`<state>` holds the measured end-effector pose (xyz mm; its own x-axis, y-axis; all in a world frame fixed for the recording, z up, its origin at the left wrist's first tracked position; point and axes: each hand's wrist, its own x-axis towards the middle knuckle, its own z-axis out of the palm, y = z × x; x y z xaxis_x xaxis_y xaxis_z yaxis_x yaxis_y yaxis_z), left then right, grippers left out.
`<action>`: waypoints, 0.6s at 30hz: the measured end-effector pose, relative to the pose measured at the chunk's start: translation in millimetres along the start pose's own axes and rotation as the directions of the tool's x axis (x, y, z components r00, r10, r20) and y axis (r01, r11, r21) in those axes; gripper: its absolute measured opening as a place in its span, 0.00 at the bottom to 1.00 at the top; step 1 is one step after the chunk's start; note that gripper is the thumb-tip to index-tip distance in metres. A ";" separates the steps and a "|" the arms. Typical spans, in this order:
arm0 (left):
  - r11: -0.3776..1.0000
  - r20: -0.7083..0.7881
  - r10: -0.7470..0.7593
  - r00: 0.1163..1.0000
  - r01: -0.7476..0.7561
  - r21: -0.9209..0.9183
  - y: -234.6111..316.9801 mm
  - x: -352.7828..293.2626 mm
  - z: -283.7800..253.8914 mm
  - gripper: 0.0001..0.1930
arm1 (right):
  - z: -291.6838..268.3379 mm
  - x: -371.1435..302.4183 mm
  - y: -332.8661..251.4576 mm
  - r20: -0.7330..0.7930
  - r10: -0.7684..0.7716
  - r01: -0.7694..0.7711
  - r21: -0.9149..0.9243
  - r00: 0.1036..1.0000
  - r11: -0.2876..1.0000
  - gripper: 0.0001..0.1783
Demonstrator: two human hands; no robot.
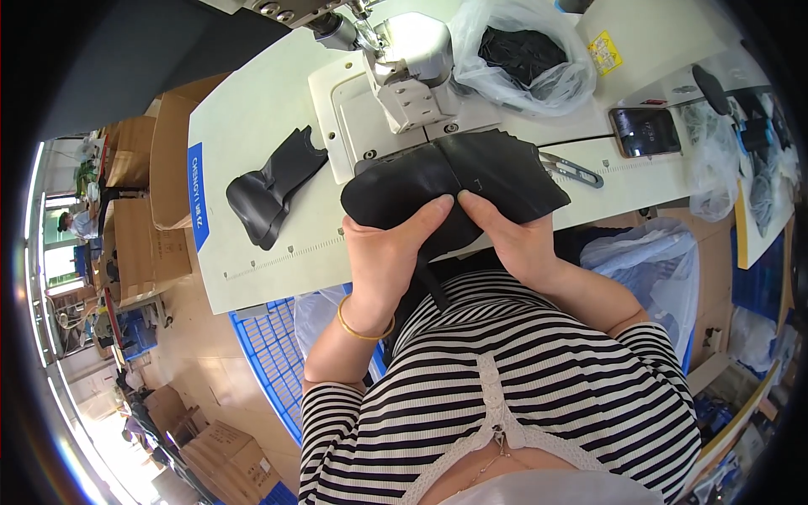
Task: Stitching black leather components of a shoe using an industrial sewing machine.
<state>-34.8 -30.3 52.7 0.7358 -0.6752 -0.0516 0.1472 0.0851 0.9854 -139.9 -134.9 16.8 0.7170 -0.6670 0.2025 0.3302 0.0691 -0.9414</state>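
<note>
A black leather-like piece [497,168] with a seam across its middle is stretched between my two hands, in front of the sewing machine [404,93]. My left hand [389,244] grips its left part, thumb on top near the seam. On the other side of the seam, my right hand [515,240] holds it the same way, the thumb pressing close to the left one. The fingers of both hands are hidden beneath the piece. Another black sewn piece [273,189] lies on the white table to the left, apart from my hands.
Behind the machine's right side stands a clear plastic bag [522,63] of black pieces. Small snips [574,170] and a phone [645,132] lie on the table [261,286] at right. A blue basket [269,353] is below the table edge; cardboard boxes [143,244] stand at left.
</note>
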 end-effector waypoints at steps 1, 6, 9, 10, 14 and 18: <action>1.000 0.000 0.002 1.000 -0.002 0.001 0.9 0.1 -0.1 0.11 | 0.9 0.4 -0.6 0.001 -0.001 0.001 0.001 1.000 1.000 0.11; 0.997 -0.030 0.067 0.997 -0.068 -0.031 19.1 0.8 -1.8 0.12 | 0.9 6.4 -17.5 -0.086 -0.009 0.022 0.154 0.996 0.988 0.11; 0.994 -0.075 -0.031 0.997 0.023 -0.103 42.8 7.8 2.1 0.12 | -2.8 28.4 -25.6 -0.103 -0.064 0.082 0.182 0.993 0.980 0.09; 0.995 -0.073 -0.014 0.997 0.007 -0.104 45.3 11.9 0.1 0.12 | -4.0 32.3 -27.7 -0.098 -0.080 0.096 0.182 0.992 0.979 0.09; 0.992 0.011 -0.042 0.999 0.043 -0.122 60.3 35.0 -10.5 0.12 | 5.4 52.2 -38.3 -0.127 -0.110 0.127 0.130 0.986 0.983 0.08; 0.990 0.035 -0.055 0.998 0.059 -0.130 69.4 60.1 -14.0 0.11 | 17.0 75.8 -47.2 -0.182 -0.091 0.106 0.072 0.979 0.992 0.07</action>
<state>28.9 -54.8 115.7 0.7034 -0.7038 -0.0998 0.2748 0.1398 0.9513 -90.8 -176.2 81.1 0.5603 -0.7943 0.2349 0.4477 0.0519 -0.8927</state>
